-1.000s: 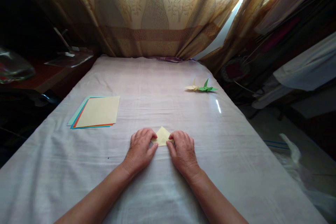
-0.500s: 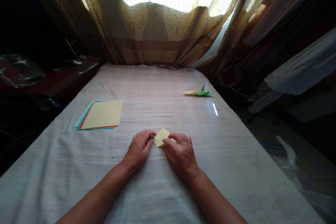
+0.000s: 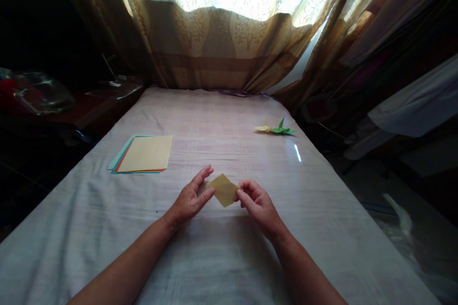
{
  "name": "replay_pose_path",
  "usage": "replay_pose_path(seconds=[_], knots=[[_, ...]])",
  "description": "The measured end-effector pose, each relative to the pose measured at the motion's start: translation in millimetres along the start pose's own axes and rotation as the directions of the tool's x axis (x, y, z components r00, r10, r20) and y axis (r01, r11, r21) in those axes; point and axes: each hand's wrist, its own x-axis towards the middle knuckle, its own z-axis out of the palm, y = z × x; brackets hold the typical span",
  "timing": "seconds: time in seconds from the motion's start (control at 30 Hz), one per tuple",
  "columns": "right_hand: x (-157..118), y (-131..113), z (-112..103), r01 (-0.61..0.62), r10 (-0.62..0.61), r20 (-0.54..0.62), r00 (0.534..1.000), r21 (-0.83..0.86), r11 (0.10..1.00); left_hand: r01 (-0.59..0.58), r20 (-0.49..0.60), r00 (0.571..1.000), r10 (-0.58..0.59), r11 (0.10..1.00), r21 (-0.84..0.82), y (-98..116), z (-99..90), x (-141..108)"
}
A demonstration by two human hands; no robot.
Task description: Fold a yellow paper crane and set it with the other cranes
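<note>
A small diamond of folded yellow origami paper (image 3: 223, 190) is raised off the sheet, tilted, with its face toward me. My right hand (image 3: 256, 203) pinches its right corner between thumb and fingers. At the left corner is my left hand (image 3: 192, 198), its fingers spread and its thumb tip touching or just beside the paper's edge. The backs of the fold are hidden from me.
A stack of square coloured paper (image 3: 145, 153), cream on top, lies to the left. Two folded paper cranes, one cream (image 3: 264, 129) and one green (image 3: 282, 129), sit at the far right on the pale bedsheet (image 3: 200, 119). A curtain (image 3: 214, 43) hangs beyond.
The folded paper has come up off the sheet and tilted, looking darker now. My left hand has opened its fingers, while my right hand has shifted to its right corner.
</note>
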Motion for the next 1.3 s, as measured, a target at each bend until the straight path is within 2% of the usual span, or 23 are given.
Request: replay_pose_path(seconds=[0.07,0.13,0.23,0.3,0.37,0.43,0.53,0.67,0.8,0.9,1.0,1.13,1.3], knots=[[1,3,2,-0.072,0.074,-0.023,0.997,0.094,0.993,0.083,0.027,0.996,-0.08,0.985,-0.152,3,1.7,1],[3,7,6,-0.136,0.147,-0.063,0.987,0.154,0.979,0.138,0.014,0.99,-0.139,0.967,-0.215,5,3.9,2],[5,16,10,-0.204,0.228,-0.127,0.965,0.176,0.963,0.166,-0.029,0.984,-0.174,0.967,-0.191,6,6.6,3],[7,21,10,-0.225,0.246,-0.162,0.956,0.136,0.965,0.16,-0.033,0.986,-0.165,0.98,-0.116,7,7.3,1],[10,24,8,-0.222,0.221,-0.197,0.955,0.017,0.975,0.127,-0.045,0.991,-0.126,0.992,0.021,8,7.2,-2],[12,24,5,-0.194,0.146,-0.232,0.962,-0.197,0.961,0.057,-0.056,0.997,-0.049,0.985,0.163,8,6.4,-4],[14,22,1,-0.16,0.045,-0.234,0.971,-0.499,0.852,-0.091,-0.016,0.995,0.1,0.949,0.303,7,4.7,-5],[14,22,0,-0.142,0.004,-0.201,0.98,-0.678,0.722,-0.233,0.073,0.971,0.226,0.849,0.474,4,4.3,-5],[10,25,-3,-0.024,-0.128,-0.128,0.983,-0.792,0.611,-0.258,0.096,0.962,0.254,0.746,0.614,4,7.0,-4],[4,29,-8,0.102,-0.264,-0.059,0.963,-0.826,0.555,-0.268,0.117,0.96,0.254,0.718,0.642,5,8.2,-3],[-6,31,-13,0.238,-0.338,0.043,0.94,-0.791,0.564,-0.257,0.121,0.964,0.235,0.73,0.633,7,7.8,-3],[-14,32,-16,0.379,-0.357,0.199,0.913,-0.741,0.555,-0.214,0.081,0.975,0.207,0.781,0.587,7,6.5,-1],[-10,36,-15,0.438,-0.433,0.23,0.872,-0.761,0.478,-0.204,0.053,0.976,0.212,0.8,0.565,4,5.4,0]])
